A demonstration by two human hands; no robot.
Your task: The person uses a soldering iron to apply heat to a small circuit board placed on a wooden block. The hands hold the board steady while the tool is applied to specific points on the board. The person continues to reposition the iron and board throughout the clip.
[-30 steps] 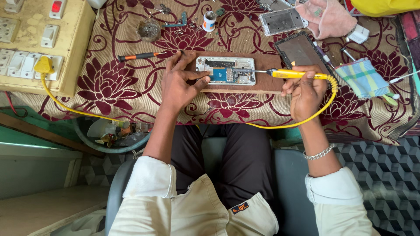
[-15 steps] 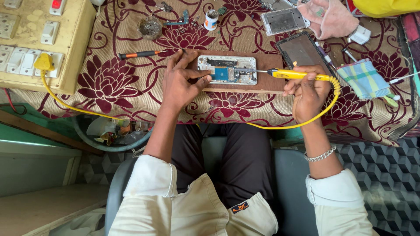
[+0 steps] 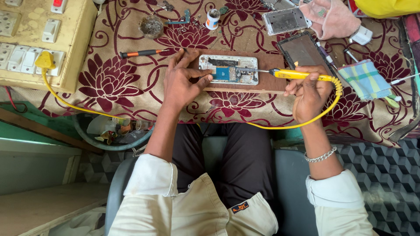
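A yellow plug (image 3: 45,61) sits in the cream switch board (image 3: 65,52) at the left of the tabletop, and its yellow cord (image 3: 175,117) trails across the maroon flowered cloth (image 3: 109,87). The left hand (image 3: 181,83), fingers curled, pins the opened white phone (image 3: 228,69) on a brown wooden board (image 3: 267,72). The right hand (image 3: 308,94) is closed around a yellow-handled soldering iron (image 3: 297,75), tip on the phone's innards. A snagged cord could jerk the tip; a slip could burn the near thumb or scorch parts.
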